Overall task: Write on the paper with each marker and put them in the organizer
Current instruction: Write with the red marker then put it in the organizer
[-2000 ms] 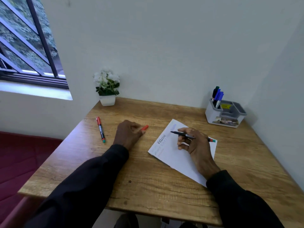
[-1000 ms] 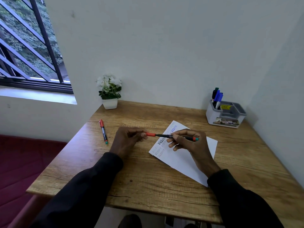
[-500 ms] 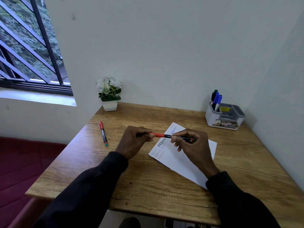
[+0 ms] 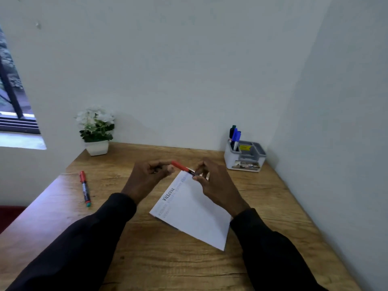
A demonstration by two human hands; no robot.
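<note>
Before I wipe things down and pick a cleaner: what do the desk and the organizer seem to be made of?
Desk: wood or wood-look laminate, matte, judging by the grain lines and knots. Organizer: probably plastic, smooth, white outside and grey inside, with moulded compartments.

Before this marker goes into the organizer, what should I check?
1. Red cap on the held marker: on; fully seated, cannot tell.
2. Right hand grips the barrel: ok.
3. Left hand clear of the cap: not ok, it pinches it.
4. Organizer has open compartments: ok.
5. Other marker stored: not ok, it lies on the table.
</note>
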